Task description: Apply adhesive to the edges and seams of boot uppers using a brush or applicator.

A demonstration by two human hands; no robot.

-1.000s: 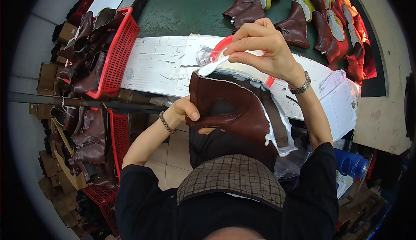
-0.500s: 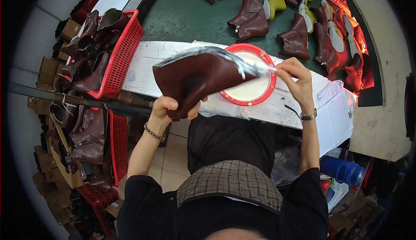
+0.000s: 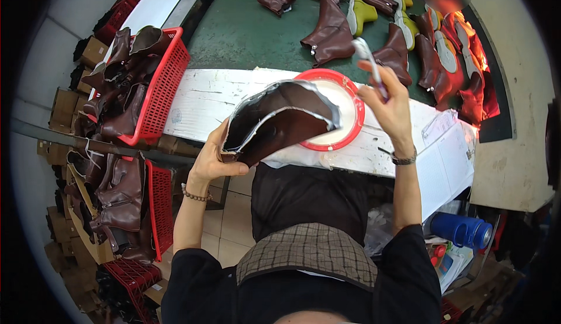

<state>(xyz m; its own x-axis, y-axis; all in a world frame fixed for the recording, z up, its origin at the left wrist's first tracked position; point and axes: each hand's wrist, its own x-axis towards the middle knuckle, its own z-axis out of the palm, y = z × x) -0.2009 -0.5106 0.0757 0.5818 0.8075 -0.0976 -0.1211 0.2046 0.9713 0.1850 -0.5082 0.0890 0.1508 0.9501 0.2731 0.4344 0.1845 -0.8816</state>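
My left hand [image 3: 211, 153] grips a brown leather boot upper [image 3: 281, 132] by its left end, thumb across the near side. The upper's open underside faces up, its edge coated with a whitish, wet-looking layer. A red bowl [image 3: 360, 112] of white liquid [image 3: 346, 103] stands on the white board, partly hidden behind the upper. To the right, my raised right hand [image 3: 391, 109] closes on a toothbrush [image 3: 363, 50], its whitened bristle end pointing up, away from the upper. Part of its purple-and-white handle shows between my fingers.
Brown boot uppers [image 3: 328, 35], some with yellow-green lasts [image 3: 361, 15], lie on the green surface [image 3: 245, 37]. An orange-red glow lights those at far right. Red baskets [image 3: 158, 84] of uppers stand at left. Papers [image 3: 447, 154] and a blue jug [image 3: 459, 230] are at right.
The toothbrush has come off the upper's edge and risen, now upright in my right hand. My left hand has tilted the upper, bringing its hollow inside into sight.
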